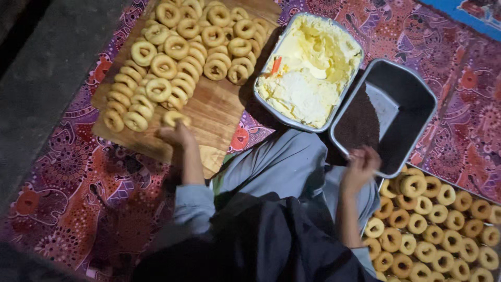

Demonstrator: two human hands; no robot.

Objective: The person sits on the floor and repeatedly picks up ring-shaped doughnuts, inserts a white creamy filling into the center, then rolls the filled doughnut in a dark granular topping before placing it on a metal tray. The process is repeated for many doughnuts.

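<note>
My left hand (176, 134) reaches onto a wooden board (216, 112) and closes on a ring-shaped doughnut (175, 117) at the near edge of the pile. Several plain doughnuts (180, 47) are stacked in rows over the far half of the board. My right hand (360, 164) sits at the near rim of a grey metal pan (417, 89) holding dark sprinkles (357, 122); its fingers are curled, and I cannot tell whether anything is in them.
A metal tray of yellow-white cream (308, 68) with a small orange tool in it lies between the board and the pan. Several doughnuts (433, 224) fill a tray at lower right. A patterned red mat (88, 193) covers the floor; my knees are below.
</note>
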